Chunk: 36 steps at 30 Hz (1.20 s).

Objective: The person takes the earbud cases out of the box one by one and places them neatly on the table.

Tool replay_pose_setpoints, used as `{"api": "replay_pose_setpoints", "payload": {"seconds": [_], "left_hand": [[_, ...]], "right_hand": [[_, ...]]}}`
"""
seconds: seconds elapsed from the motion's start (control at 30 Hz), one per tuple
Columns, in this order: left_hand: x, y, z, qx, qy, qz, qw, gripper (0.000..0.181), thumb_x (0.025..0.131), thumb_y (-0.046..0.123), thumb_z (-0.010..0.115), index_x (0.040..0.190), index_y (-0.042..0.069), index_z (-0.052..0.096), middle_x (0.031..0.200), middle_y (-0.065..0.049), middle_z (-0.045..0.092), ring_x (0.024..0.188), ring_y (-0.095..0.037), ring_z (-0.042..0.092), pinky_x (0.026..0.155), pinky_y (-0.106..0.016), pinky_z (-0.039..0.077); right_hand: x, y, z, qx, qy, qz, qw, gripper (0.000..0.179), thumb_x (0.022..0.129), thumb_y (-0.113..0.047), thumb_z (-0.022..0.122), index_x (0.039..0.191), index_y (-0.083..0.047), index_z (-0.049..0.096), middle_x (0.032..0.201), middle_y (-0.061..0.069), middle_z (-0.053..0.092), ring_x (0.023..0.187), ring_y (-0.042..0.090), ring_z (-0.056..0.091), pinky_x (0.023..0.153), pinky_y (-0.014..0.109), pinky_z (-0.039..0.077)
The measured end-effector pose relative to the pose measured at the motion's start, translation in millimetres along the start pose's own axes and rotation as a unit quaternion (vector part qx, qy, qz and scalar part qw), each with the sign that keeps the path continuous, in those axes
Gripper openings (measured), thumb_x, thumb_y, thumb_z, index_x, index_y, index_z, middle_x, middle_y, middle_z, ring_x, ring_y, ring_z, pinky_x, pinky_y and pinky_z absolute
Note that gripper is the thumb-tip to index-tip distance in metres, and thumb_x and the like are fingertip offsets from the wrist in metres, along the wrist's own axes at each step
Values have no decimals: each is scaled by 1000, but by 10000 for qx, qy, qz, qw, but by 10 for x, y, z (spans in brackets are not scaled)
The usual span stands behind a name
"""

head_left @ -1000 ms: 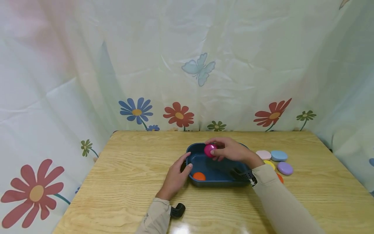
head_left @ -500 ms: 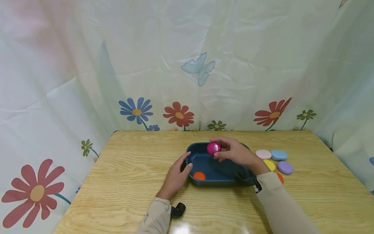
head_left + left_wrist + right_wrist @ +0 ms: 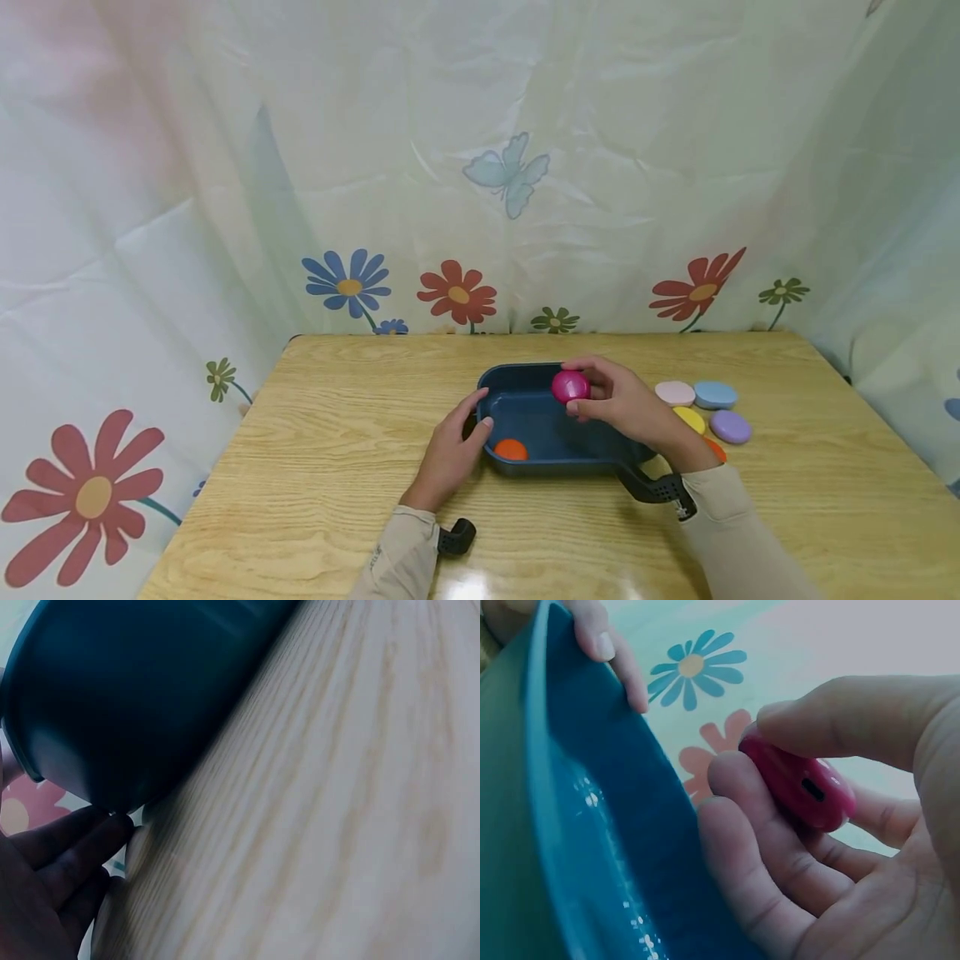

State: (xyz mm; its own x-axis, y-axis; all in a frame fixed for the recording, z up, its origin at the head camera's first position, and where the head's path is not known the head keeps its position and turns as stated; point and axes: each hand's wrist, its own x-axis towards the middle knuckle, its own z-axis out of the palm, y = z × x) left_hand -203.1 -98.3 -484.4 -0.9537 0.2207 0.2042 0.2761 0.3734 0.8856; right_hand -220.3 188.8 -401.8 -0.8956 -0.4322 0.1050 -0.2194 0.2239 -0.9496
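A dark blue rounded-rectangular tub stands on the wooden table. My left hand holds its left end, thumb and index finger over the rim; in the left wrist view the other fingers touch the outside wall low down. My right hand pinches a glossy round magenta case between thumb and fingers, above the tub's back right part. The right wrist view shows the case edge-on, flattened, with a small dark slot in its side. An orange round piece lies inside the tub at the front left.
Right of the tub lie several flat coloured pieces: pink, blue oval, yellow, purple and an orange one partly behind my right wrist. A flowered curtain hangs behind the table.
My right hand has drawn to the right across the tub with the magenta case. The left hand, the tub and the orange piece have stayed put.
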Motion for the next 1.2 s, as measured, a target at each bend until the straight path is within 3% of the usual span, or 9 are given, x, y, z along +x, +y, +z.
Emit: {"api": "replay_pose_setpoints", "payload": {"seconds": [0.23, 0.57, 0.87, 1.0, 1.2], "left_hand": [[8, -8, 9, 17, -75, 40, 10000, 47, 103, 46, 52, 149, 40, 44, 154, 5, 43, 142, -17, 38, 116, -45, 32], [49, -11, -28, 45, -89, 31, 9999, 47, 103, 47, 50, 150, 41, 42, 155, 4, 41, 143, -20, 37, 116, -49, 31], [32, -37, -10, 30, -86, 29, 10000, 49, 103, 47, 51, 150, 39, 43, 155, 5, 41, 143, -19, 37, 116, -49, 31], [21, -37, -11, 34, -55, 72, 10000, 49, 104, 46, 50, 151, 37, 43, 155, 4, 41, 143, -21, 37, 115, -50, 31], [12, -40, 11, -26, 21, 104, 9999, 47, 104, 41, 52, 150, 36, 45, 154, 3, 43, 142, -20, 38, 115, -49, 32]], "right_hand": [[-224, 5, -34, -146, 385, 133, 9991, 57, 90, -12, 76, 136, 3, 47, 125, 25, 57, 99, 27, 66, 77, 34, 60], [-506, 33, -205, -418, 1018, 42, 9939, 50, 92, -10, 73, 131, 6, 45, 117, 25, 61, 90, 18, 69, 71, 34, 60], [-823, 179, -417, -863, 1836, 298, 9787, 51, 95, -14, 71, 134, 2, 43, 115, 5, 63, 92, 10, 66, 70, 32, 60], [-915, 204, -507, -1043, 2093, 442, 9713, 52, 96, -18, 70, 136, 2, 42, 122, 13, 56, 93, 5, 63, 72, 27, 59], [-959, 261, -604, -1324, 2175, 548, 9655, 52, 97, -22, 69, 136, 2, 44, 130, 23, 52, 94, -4, 61, 74, 19, 56]]}}
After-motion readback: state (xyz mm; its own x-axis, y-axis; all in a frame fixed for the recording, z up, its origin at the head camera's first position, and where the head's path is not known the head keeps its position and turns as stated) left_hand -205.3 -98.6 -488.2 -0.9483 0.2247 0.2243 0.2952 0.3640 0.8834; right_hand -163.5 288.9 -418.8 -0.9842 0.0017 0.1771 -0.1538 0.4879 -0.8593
